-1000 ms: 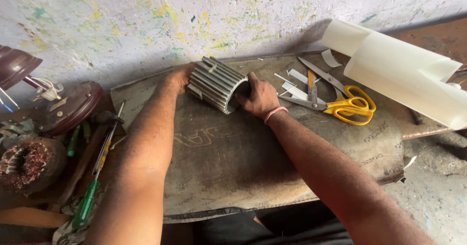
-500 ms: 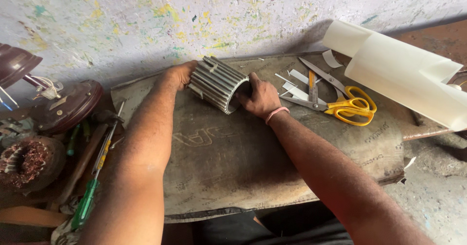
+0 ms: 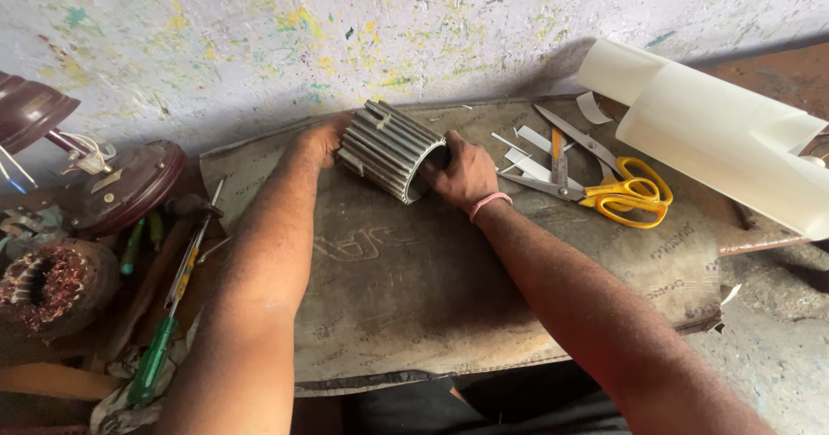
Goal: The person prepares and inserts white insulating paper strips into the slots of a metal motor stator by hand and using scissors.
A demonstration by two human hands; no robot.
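A ribbed grey metal cylinder (image 3: 389, 148), hollow like a motor stator core, lies on its side at the far middle of a worn brown board (image 3: 414, 280). My left hand (image 3: 324, 139) grips its far left end. My right hand (image 3: 462, 172) holds its open near-right end, fingers at the rim. A pink band sits on my right wrist.
Yellow-handled scissors (image 3: 604, 185) and cut white strips (image 3: 531, 146) lie right of the cylinder. A large roll of white sheet (image 3: 717, 133) rests at the right. On the left are a green-handled screwdriver (image 3: 160, 349), a copper-wound stator (image 3: 47, 284) and dark red fan housings (image 3: 129, 185).
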